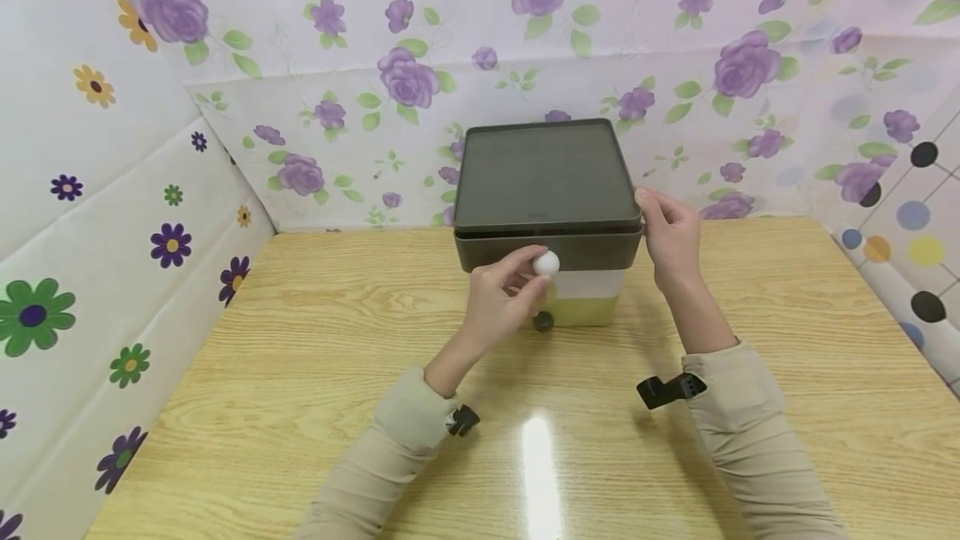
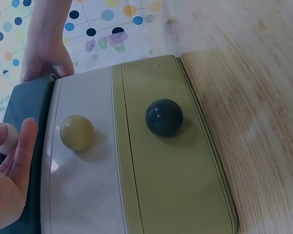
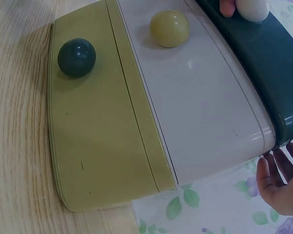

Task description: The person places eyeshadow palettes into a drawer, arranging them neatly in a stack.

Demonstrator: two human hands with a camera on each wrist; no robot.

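A three-tier drawer box [image 1: 543, 173] stands on the table: dark green on top, a white drawer [image 1: 592, 283] in the middle, a yellow-green drawer [image 1: 588, 312] at the bottom. My left hand [image 1: 498, 294] pinches the round white knob [image 1: 547, 262] of the top drawer between thumb and fingers. A thin dark gap runs under the lid's front rim. At the top tier's right side, my right hand [image 1: 672, 232] rests its fingertips against the edge. The left wrist view shows a yellow knob [image 2: 77, 133] and a dark green knob [image 2: 164, 117] on the lower drawers.
The wooden table [image 1: 337, 307] extends around the box. Behind it hangs a flower-print cloth [image 1: 405, 77], close to the box's back. More patterned cloth stands along both sides. Black wrist straps [image 1: 671, 391] sit at the sleeve cuffs.
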